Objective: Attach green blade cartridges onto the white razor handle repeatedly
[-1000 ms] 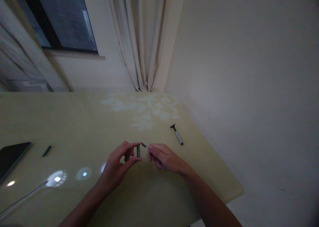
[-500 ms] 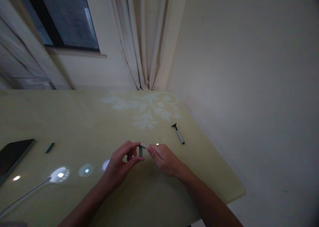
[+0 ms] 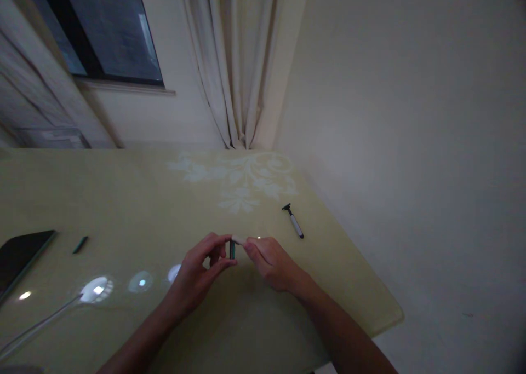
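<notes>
My left hand (image 3: 201,270) holds a small razor cartridge (image 3: 232,250), dark with a green strip, upright between thumb and index finger. From the right, my right hand (image 3: 269,262) pinches a thin whitish piece (image 3: 238,240) whose far end meets the cartridge's top by the left fingertips. What that piece is made of is too small to tell. Beyond my right hand lies a razor (image 3: 296,225) with a grey and black handle and a black head. A second dark green cartridge-like piece (image 3: 80,245) rests on the table at the left.
The glossy yellowish table (image 3: 123,199) has a pale floral pattern and light reflections. At the left edge sits a dark flat tablet-like device (image 3: 24,253). A whitish cable (image 3: 41,323) runs across the lower left. The wall (image 3: 390,144) borders the table's right side.
The view has shifted very slightly. Both hands keep nearly the same pose, with the whitish piece still against the top of the cartridge.
</notes>
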Tool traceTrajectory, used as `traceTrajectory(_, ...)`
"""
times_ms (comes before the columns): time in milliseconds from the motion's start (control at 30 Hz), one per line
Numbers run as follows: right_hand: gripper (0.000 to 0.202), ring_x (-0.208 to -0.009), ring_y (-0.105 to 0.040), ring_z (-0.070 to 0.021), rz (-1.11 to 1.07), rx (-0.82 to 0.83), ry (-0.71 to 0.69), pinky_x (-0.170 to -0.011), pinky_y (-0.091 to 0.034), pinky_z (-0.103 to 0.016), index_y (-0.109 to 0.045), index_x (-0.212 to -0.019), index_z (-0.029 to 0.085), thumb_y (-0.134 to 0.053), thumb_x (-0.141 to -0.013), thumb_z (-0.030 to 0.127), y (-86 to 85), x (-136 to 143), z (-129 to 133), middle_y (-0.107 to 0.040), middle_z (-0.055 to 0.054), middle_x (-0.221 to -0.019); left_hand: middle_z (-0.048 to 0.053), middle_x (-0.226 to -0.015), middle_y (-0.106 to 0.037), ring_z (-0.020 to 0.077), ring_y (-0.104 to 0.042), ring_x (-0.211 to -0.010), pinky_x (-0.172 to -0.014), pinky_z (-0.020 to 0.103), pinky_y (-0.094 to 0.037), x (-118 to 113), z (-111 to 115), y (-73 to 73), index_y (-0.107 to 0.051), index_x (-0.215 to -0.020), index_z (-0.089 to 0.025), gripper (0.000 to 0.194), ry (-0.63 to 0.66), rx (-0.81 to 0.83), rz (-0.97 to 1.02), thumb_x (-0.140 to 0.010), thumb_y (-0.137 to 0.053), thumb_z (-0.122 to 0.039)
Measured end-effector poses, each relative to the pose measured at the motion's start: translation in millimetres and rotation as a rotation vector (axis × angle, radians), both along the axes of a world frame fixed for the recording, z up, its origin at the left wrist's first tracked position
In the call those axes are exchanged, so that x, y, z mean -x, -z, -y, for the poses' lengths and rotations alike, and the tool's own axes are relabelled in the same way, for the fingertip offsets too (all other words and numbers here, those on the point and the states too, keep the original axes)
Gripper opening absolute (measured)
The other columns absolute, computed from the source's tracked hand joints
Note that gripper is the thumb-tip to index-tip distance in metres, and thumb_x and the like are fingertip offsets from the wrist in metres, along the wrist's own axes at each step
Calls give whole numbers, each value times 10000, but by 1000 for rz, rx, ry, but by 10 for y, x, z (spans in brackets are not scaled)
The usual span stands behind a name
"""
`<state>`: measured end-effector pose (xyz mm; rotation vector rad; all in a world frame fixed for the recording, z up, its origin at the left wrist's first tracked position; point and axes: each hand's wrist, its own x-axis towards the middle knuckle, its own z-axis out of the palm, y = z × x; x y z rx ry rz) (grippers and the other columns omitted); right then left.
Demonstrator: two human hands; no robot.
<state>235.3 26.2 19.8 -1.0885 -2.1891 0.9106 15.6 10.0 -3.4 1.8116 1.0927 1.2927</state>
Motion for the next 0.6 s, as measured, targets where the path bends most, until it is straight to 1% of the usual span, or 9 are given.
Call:
traceTrajectory(67, 514, -643, -434, -145, 9, -3, 7, -656, -285, -300, -491, -768, 208, -295, -1146, 495, 2, -2, 0, -469, 18, -679, -44, -771, -617, 132, -590, -663, -610, 226, -467, -1, 3, -2, -762, -1192, -297, 297, 7, -7, 9, -902, -799, -246)
traceTrajectory(200, 483, -648, -424, -143, 33, -51, -51, -658, -276, -304, -486, -769, 206, -311, -1143, 456, 12, 10, 10, -482, 10, -707, -43, -777, -623, 127, -582, -654, -620, 229, -473, 3, 1, -9, -764, -1223, -300, 324, 29, 8, -2, -906, -792, -236)
traceTrajectory(267, 469, -635, -424, -138, 11, -36, -52, -655, -271, -300, -469, -766, 209, -322, -1141, 448, 6, 6, 9, -467, 20, -694, -42, -778, -621, 128, -577, -654, -626, 233, -477, 6, 1, -11, -760, -1239, -298, 334, 26, 20, 0, -912, -787, -239)
traceTrajectory(400, 474, -627, -427, -137, 5, -16, -20, -653, -269, -298, -441, -760, 214, -319, -1142, 467, -6, -5, 6, -451, 25, -679, -44, -777, -619, 127, -572, -657, -613, 225, -464, 4, 6, -17, -761, -1208, -298, 315, 22, 9, 15, -902, -796, -231)
traceTrajectory(533, 469, -639, -420, -139, 29, -38, -73, -657, -271, -304, -445, -766, 213, -313, -1139, 465, -7, 4, 18, -465, 15, -706, -49, -783, -624, 121, -584, -667, -637, 223, -475, -5, 4, -27, -758, -1240, -319, 357, 24, 5, -9, -904, -790, -204)
traceTrajectory(600, 466, -630, -415, -137, 18, -35, -69, -649, -268, -302, -439, -766, 215, -314, -1139, 465, -6, -6, 17, -453, 21, -691, -50, -787, -621, 120, -586, -665, -640, 223, -481, -4, 0, -28, -755, -1248, -319, 360, 25, 0, -7, -907, -789, -206)
